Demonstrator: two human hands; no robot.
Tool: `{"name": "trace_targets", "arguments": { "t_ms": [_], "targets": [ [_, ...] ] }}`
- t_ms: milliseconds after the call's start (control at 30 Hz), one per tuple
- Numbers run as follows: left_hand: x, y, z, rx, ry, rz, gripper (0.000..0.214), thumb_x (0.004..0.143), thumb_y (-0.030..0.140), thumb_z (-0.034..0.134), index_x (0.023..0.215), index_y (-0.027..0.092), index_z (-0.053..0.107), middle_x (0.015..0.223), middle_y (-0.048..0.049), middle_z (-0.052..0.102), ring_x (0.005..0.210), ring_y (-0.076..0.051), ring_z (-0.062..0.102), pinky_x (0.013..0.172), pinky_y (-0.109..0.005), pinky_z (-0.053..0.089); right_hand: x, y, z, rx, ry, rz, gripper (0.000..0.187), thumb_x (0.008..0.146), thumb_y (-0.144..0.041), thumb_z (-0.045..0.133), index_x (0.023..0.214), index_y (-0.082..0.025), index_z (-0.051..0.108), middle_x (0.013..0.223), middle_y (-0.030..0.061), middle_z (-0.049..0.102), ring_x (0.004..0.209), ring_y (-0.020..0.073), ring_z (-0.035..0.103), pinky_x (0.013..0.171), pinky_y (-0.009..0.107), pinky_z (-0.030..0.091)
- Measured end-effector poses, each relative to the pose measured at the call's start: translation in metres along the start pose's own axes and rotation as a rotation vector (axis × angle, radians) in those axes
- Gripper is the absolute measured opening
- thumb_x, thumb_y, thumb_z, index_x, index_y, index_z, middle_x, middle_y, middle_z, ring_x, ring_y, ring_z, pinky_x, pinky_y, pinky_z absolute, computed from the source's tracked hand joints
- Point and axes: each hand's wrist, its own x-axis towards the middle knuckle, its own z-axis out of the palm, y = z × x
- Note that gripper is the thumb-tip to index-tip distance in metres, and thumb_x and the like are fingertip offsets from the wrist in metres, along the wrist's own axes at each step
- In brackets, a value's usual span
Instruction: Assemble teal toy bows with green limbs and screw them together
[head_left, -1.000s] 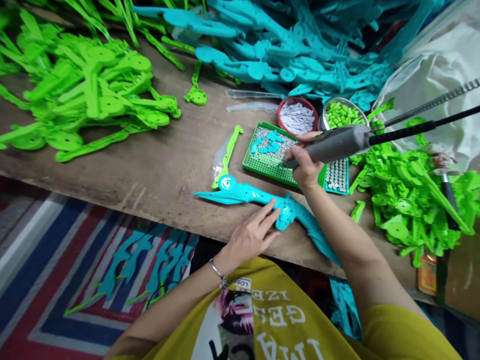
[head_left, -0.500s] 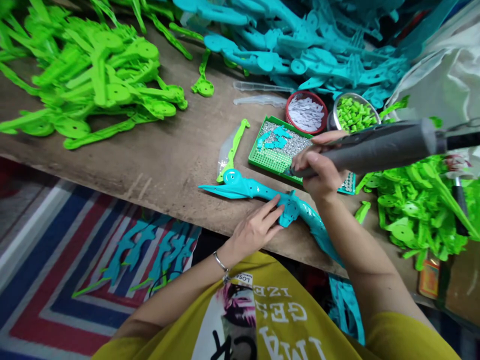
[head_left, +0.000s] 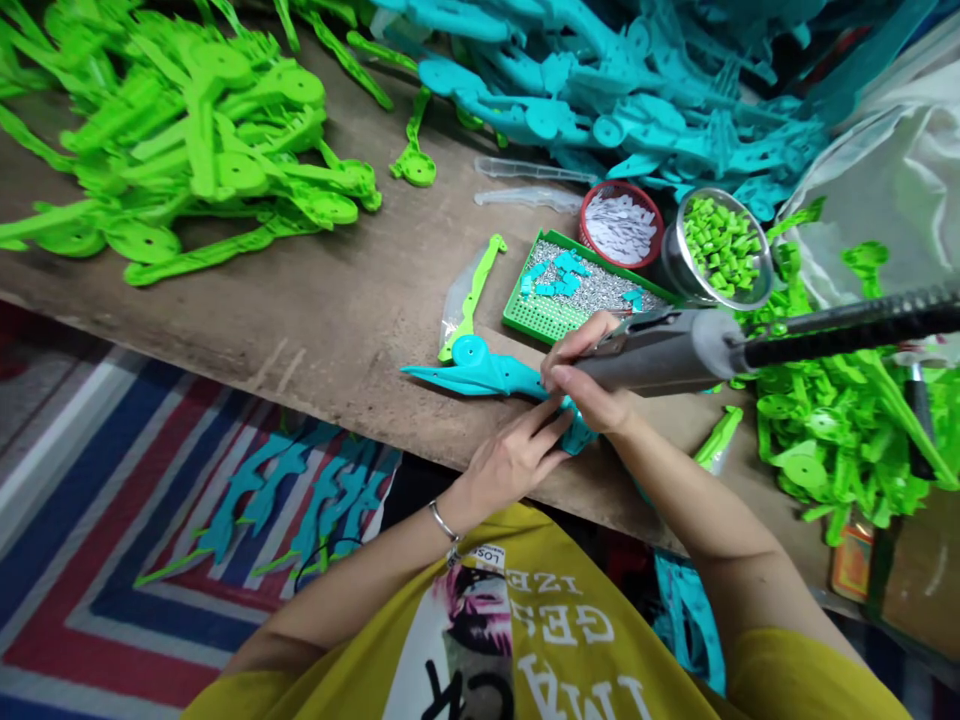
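A long turquoise plastic bow-shaped part lies along the front edge of the table. My left hand holds it down near its middle, fingers stretched across it. In my right hand is a grey electric screwdriver, its cord trailing off to the right. The tool's tip is hidden behind my fingers, close above the part and just beside my left fingertips. My right forearm covers the part's right half. Touching or nearly touching its round left hub is a bright green strip with a clear plastic piece.
Behind my hands stands a green tray of small metal screws and turquoise bits. Past it are a red basket of white pieces and a metal bowl of green pieces. Green and turquoise part piles spread farther back.
My right hand has come down and left with the screwdriver, from over the tray to the turquoise part beside my left hand. The left hand has stayed on the part.
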Motion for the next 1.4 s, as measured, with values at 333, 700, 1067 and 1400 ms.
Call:
{"name": "trace_targets", "arguments": {
  "t_ms": [333, 700, 1067, 1400],
  "targets": [
    [0.0, 0.001, -0.003, 0.036, -0.015, 0.012, 0.045, 0.098, 0.03, 0.063, 0.14, 0.018, 0.053, 0.152, -0.0149, 0.052, 0.134, -0.027, 0.058, 0.11, -0.042, 0.055, 0.026, -0.01, -0.008, 0.096, -0.163, -0.133, 0.028, 0.079, -0.039, 0.077, 0.096, -0.027, 0.058, 0.056, -0.0066, 0.056, 0.046, 0.0142, 0.053, 0.047, 0.031, 0.048],
    [0.003, 0.0, -0.004, 0.14, -0.106, 0.056, 0.056, 0.097, 0.032, 0.063, 0.149, 0.021, 0.046, 0.159, -0.0131, 0.045, 0.126, -0.028, 0.063, 0.105, -0.045, 0.055, 0.071, 0.024, -0.025, -0.174, 0.358, -0.244, 0.028, 0.08, -0.054, 0.068, 0.088, -0.029, 0.059, 0.057, -0.0063, 0.046, 0.049, 0.0151, 0.053, 0.058, 0.035, 0.051],
    [0.004, 0.002, -0.004, 0.164, -0.109, 0.064, 0.06, 0.098, 0.035, 0.061, 0.153, 0.021, 0.041, 0.16, -0.0129, 0.044, 0.125, -0.028, 0.062, 0.104, -0.045, 0.055, 0.076, 0.031, -0.024, -0.114, 0.294, -0.219, 0.031, 0.078, -0.055, 0.072, 0.086, -0.028, 0.061, 0.054, -0.0065, 0.048, 0.047, 0.0139, 0.051, 0.055, 0.033, 0.049],
    [0.005, 0.002, -0.002, 0.183, -0.106, 0.056, 0.05, 0.1, 0.034, 0.058, 0.148, 0.022, 0.047, 0.157, -0.0105, 0.048, 0.123, -0.026, 0.064, 0.104, -0.043, 0.056, 0.06, -0.011, -0.008, -0.02, 0.325, -0.246, 0.031, 0.076, -0.053, 0.074, 0.087, -0.029, 0.058, 0.052, -0.0064, 0.047, 0.044, 0.0154, 0.05, 0.05, 0.035, 0.047]
  ]
}}
